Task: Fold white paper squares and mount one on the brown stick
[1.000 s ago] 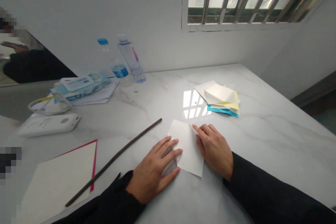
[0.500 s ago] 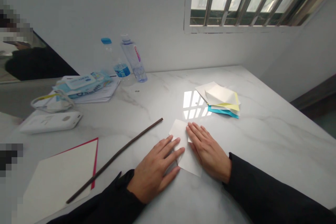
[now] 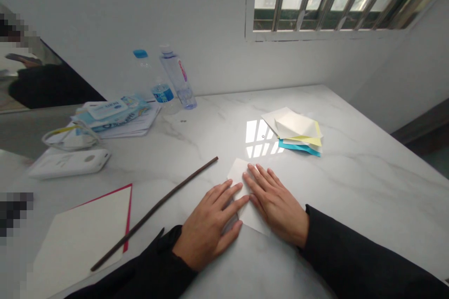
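Note:
A folded white sheet of paper lies on the marble-patterned table between my hands. My left hand rests over its left edge, fingers spread and fingertips on the paper. Flat across the paper's right side lies my right hand, with its fingers stretched toward the upper left. Both palms face down, and they cover part of the sheet and its folds. Left of my left hand is a thin dark brown stick, whose lower end crosses a cream sheet with a red edge.
A stack of white, yellow and blue papers lies at the back right. Two plastic bottles stand by the wall. A wipes pack, a cable and a white device are at the left.
My right hand's fingers have spread and shifted slightly left over the paper, covering more of its middle. My left hand stays nearly in place on the sheet.

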Demonstrator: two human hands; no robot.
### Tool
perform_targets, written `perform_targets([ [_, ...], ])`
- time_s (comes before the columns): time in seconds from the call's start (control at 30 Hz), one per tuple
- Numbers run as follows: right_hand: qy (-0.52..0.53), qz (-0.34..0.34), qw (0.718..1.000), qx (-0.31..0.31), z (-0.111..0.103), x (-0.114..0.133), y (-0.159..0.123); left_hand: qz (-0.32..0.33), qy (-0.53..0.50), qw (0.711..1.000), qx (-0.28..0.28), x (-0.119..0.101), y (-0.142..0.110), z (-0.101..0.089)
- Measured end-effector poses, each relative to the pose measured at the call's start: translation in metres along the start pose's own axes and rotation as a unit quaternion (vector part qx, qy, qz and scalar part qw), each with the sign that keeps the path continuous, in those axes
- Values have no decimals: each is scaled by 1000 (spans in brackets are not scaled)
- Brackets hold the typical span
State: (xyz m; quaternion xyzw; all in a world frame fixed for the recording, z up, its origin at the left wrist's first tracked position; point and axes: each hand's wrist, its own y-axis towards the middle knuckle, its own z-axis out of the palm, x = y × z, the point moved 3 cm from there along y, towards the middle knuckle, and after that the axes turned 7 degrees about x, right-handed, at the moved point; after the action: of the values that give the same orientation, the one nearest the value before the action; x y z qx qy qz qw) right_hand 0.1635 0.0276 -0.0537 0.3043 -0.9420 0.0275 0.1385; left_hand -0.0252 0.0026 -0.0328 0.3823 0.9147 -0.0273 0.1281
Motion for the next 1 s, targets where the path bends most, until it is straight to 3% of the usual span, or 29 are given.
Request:
perform_targets([
  [0.43, -25, -12, 999, 34, -1, 4, -1, -5, -19, 1000, -4, 0, 1, -2],
  [0.77, 6, -19, 1000, 15, 0, 4, -1, -42, -17, 999, -5, -6, 11, -4],
  [0.9, 69, -38, 997, -4, -11, -12, -2, -59, -27, 998, -6, -7, 12, -3],
  [1.0, 116, -38, 990, -63, -23, -36, -1, -62, -29, 998, -3, -7, 13, -4],
])
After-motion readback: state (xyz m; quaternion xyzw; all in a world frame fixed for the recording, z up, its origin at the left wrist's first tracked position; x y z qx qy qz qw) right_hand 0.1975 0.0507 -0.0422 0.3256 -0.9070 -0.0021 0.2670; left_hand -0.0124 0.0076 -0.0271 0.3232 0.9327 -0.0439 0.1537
